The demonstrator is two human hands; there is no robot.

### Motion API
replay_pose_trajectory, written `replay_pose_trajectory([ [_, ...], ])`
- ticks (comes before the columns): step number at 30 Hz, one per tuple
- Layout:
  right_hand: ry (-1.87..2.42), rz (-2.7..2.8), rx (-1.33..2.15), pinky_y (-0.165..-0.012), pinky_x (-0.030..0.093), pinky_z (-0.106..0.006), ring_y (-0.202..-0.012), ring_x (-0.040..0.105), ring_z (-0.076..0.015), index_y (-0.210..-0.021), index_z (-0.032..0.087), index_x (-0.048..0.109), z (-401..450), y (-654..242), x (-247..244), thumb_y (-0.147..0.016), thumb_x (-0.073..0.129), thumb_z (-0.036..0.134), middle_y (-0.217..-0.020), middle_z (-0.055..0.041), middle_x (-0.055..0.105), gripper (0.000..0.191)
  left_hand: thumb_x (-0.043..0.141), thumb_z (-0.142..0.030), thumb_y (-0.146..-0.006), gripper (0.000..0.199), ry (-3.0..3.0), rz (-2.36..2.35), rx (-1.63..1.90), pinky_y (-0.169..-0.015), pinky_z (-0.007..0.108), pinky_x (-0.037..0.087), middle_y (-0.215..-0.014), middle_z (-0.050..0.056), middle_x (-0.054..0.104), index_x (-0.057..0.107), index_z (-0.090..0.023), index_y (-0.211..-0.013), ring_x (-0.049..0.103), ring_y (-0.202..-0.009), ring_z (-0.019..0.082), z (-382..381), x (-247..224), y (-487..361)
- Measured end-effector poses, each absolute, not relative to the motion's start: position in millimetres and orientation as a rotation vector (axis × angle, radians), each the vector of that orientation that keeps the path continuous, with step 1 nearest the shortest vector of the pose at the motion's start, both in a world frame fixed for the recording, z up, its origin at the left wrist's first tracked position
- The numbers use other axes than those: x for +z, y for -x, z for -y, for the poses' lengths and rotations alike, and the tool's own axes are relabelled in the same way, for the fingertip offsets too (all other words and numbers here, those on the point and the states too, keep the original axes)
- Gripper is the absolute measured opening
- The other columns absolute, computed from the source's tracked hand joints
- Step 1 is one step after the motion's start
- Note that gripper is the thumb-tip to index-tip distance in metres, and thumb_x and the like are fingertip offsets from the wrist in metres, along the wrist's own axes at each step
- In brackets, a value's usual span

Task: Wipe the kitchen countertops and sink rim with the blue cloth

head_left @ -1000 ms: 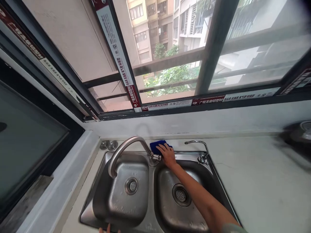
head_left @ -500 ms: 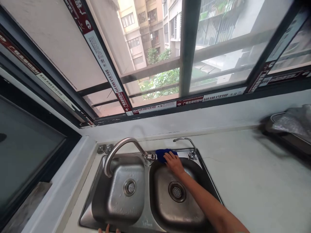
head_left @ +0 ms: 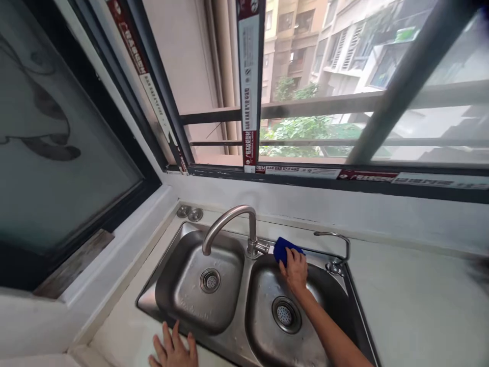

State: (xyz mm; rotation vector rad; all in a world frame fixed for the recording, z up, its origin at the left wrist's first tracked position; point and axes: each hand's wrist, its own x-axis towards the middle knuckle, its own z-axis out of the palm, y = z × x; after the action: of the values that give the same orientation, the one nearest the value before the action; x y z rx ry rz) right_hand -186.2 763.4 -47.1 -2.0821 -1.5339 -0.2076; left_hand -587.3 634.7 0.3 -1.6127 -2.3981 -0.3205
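My right hand [head_left: 295,268] grips a blue cloth [head_left: 281,248] on the back rim of the steel double sink [head_left: 239,326], behind the right basin. The fingers curl over the cloth, and its underside is hidden. Just to the left of the cloth stands the curved faucet [head_left: 250,227], its spout hanging over the left basin. My left hand [head_left: 175,349] rests with fingers spread on the white counter [head_left: 126,336], by the sink's front left edge. It holds nothing.
A slim second tap [head_left: 340,250] rises at the sink's back right corner. Two metal drain stoppers [head_left: 190,213] lie at the back left. Behind the counter runs a low wall below the dark window frame [head_left: 305,178]. A blurred dark object [head_left: 482,272] is at the far right.
The view has swung left, so the sink sits further right in it. More of my left hand shows. My right hand stays at the back rim, with the cloth more bunched under its fingers.
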Motion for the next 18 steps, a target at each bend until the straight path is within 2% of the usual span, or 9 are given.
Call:
replay_pose_trajectory([
  [3,2.030,1.566,-0.152,-0.097,0.042,-0.052,-0.120,0.042,-0.0361,-0.133,0.014,0.051,-781.3,221.3,-54.0,-0.087,0.046,0.031,-0.130,-0.0175,0.053,0.050,0.038,-0.037,-0.094,0.049,1.639,2.449,-0.216,-0.116,0.068,0.028,-0.157,0.014,0.044,0.058,-0.016,-0.133,0.027,-0.149,0.041,-633.6,1.9,589.2],
  [9,2.043,1.321,-0.130,-0.099,0.039,-0.058,-0.124,0.037,-0.0392,-0.129,0.011,0.053,-793.3,262.8,-63.9,-0.080,0.048,0.027,-0.131,-0.0213,0.050,0.052,0.036,-0.038,-0.096,0.050,1.669,2.532,-0.153,-0.118,0.066,0.026,-0.159,0.013,0.040,0.056,-0.016,-0.136,0.022,-0.151,0.041,-632.3,8.9,585.3],
  [12,2.039,1.213,-0.127,-0.100,0.039,-0.056,-0.120,0.040,-0.0377,-0.127,0.010,0.054,-792.8,282.5,-68.1,-0.082,0.048,0.028,-0.128,-0.0221,0.049,0.049,0.035,-0.037,-0.096,0.049,1.655,2.535,-0.157,-0.119,0.065,0.024,-0.160,0.012,0.039,0.055,-0.016,-0.136,0.020,-0.152,0.040,-630.8,9.1,584.4],
  [18,2.046,1.186,-0.047,-0.099,0.042,-0.052,-0.117,0.042,-0.0344,-0.136,0.008,0.045,-771.6,324.5,-69.3,-0.088,0.040,0.026,-0.128,-0.0227,0.045,0.051,0.034,-0.038,-0.096,0.050,1.676,2.537,-0.142,-0.118,0.066,0.025,-0.159,0.013,0.041,0.057,-0.015,-0.134,0.023,-0.150,0.042,-630.2,11.4,584.7],
])
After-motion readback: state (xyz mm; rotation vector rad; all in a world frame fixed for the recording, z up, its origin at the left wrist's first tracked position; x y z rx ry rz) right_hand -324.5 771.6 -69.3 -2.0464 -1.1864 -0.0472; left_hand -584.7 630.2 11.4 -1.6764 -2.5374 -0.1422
